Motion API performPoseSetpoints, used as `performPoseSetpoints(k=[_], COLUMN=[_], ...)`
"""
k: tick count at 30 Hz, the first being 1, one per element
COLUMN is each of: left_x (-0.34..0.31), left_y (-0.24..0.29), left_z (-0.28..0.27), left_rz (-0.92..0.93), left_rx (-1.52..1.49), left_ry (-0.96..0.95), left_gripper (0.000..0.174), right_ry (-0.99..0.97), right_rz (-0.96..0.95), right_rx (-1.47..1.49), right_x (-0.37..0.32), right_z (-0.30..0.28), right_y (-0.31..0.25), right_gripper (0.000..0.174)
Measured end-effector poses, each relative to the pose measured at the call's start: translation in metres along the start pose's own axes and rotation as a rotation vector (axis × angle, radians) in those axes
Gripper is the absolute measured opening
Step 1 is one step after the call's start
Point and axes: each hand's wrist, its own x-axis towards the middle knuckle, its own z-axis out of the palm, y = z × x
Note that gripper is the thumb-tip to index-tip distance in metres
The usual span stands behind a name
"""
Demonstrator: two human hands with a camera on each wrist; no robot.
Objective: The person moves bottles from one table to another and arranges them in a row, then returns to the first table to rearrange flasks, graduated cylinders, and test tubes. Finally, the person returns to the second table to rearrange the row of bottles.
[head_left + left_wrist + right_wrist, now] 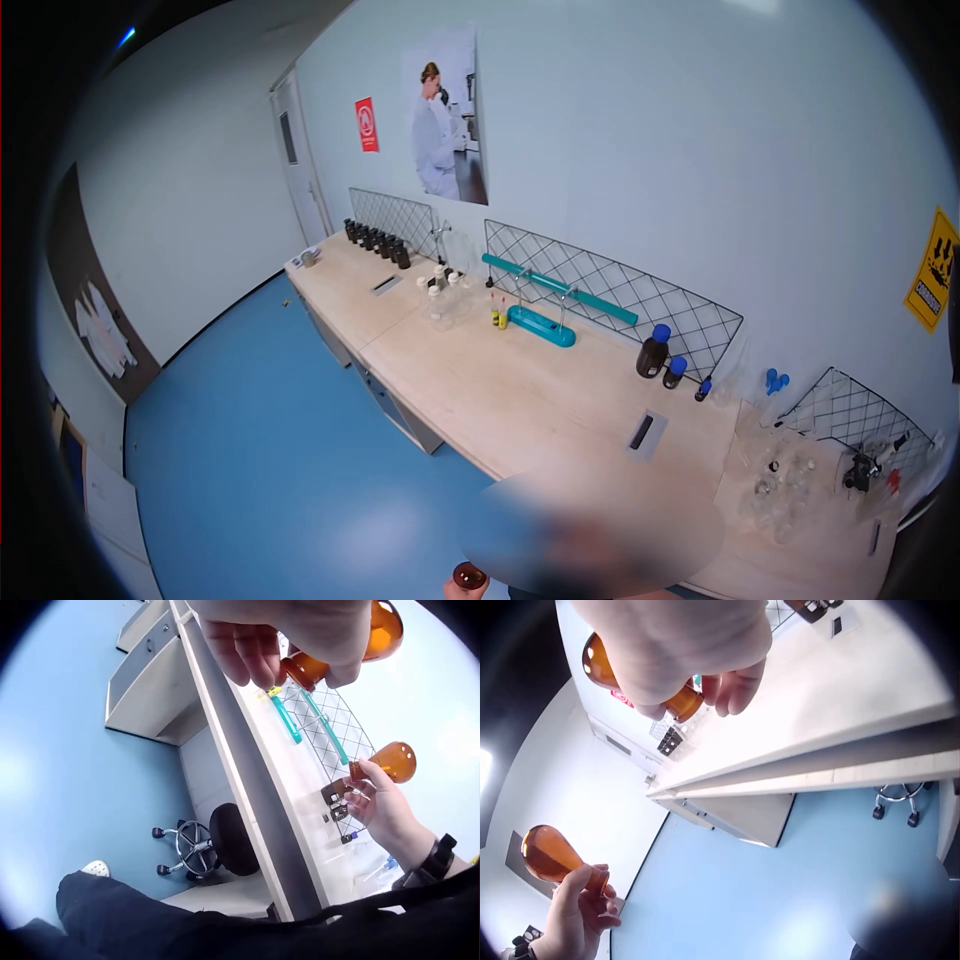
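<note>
An amber glass flask (471, 575) shows at the lower edge of the head view, gripped in my left hand (462, 591). In the right wrist view that left hand (574, 911) holds the flask (551, 855) by its neck, the wide body sticking out past the thumb. My right hand (682, 652) grips a second amber flask (600, 664), also round the neck. The left wrist view has both flasks too: the right hand's flask (397, 760) and the left hand's flask (384, 631). A blurred patch covers the right hand's area in the head view.
A long bench (440, 385) runs along the wall, bearing brown bottles (385, 248), clear glassware (440, 308), a teal stand (542, 327), blue-capped bottles (654, 352) and more glassware (785, 490). Wire grids (610, 300) stand behind. A wheeled stool (231, 838) is under the bench.
</note>
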Motion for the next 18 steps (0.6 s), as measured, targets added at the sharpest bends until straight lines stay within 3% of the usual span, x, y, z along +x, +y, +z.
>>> performPoseSetpoints(k=[2,5,9,12,16,18], left_x=[0.056,0.135,0.216,0.264,0.343,0.382], left_y=[0.002,0.022,0.051,0.073,0.089,0.106], left_z=[0.005,0.027,0.054,0.074,0.119,0.144], left_rz=[-0.102,0.158,0.225,0.172,0.376,0.320], left_rx=[-0.025,0.012,-0.118,-0.029,0.016,0.077], left_ry=[-0.132,-0.011,-0.039,-0.167,-0.292,-0.422], left_gripper=[0.040,0.024,0.020,0.021,0.029,0.032], right_ry=[0.077,0.131,0.172,0.230,0.331,0.405], right_rz=[0.029,0.056,0.033,0.063,0.114,0.133], right_rx=[-0.021,-0.020,0.008,-0.059,-0.032,-0.012], right_x=[0.043,0.103,0.182,0.223,0.264,0.282], right_z=[0.007,0.005,0.008,0.003,-0.013,-0.022], right_y=[0.011,0.001,0.016,0.017,0.014,0.019], right_gripper=[0.031,0.029,0.040,0.039,0.039,0.040])
